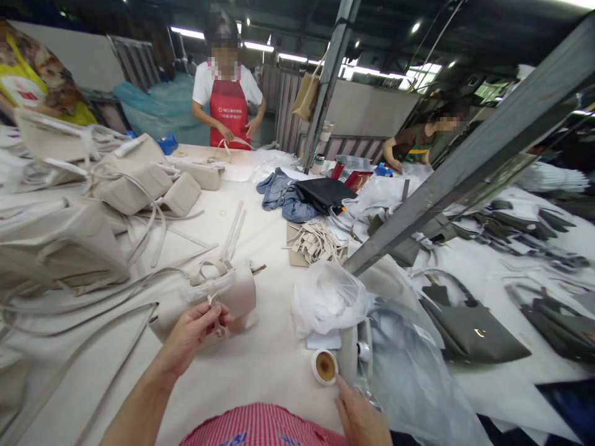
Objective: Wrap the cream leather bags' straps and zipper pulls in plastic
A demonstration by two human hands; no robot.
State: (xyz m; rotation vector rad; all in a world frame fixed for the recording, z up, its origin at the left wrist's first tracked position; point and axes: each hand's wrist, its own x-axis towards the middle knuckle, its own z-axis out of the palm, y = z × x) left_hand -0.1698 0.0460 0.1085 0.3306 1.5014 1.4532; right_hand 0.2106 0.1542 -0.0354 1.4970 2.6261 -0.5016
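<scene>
My left hand [199, 325] is closed in a pinch on a thin cream strap [213, 301], its fingertips in front of a cream handbag [242, 292] lying on the table. Part of the bag is hidden behind the hand. A short handle loop [207, 269] stands up on the bag's top. My right hand [365, 415] is low at the front, index finger stretched out to the rim of a small round white tub [324, 367] with a yellow-brown filling. Nothing shows between its fingers, though the lower ones are partly hidden.
Cream handbags [60, 248] with long straps pile up at the left. Cream strips [318, 241] lie mid-table beside a crumpled plastic bag [330, 297]. A slanted metal post [465, 167] rises at the right, near dark green handbags [478, 325]. Co-workers are across the table.
</scene>
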